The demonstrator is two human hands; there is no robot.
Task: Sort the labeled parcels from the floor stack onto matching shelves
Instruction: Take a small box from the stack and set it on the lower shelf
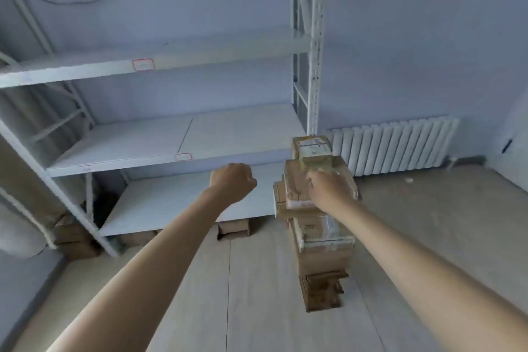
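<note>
A tall stack of brown cardboard parcels (320, 240) stands on the floor right of centre. On top of it sits a small parcel (312, 149) with a white label. My right hand (328, 190) reaches over the stack, its fingertips at the small parcel's front lower edge; blur hides whether they grip it. My left hand (233, 183) hovers left of the stack, curled into a fist and holding nothing. The white shelf rack (120, 148) stands behind, with red-bordered labels on its upper beam (143, 64) and its middle beam (183, 156).
A white radiator (400, 146) lines the wall behind the stack. Cardboard boxes lie under the bottom shelf (233, 229) and at the rack's left foot (74, 240). The rack's upright post (315, 66) rises just behind the stack. Pale wooden floor spreads in front.
</note>
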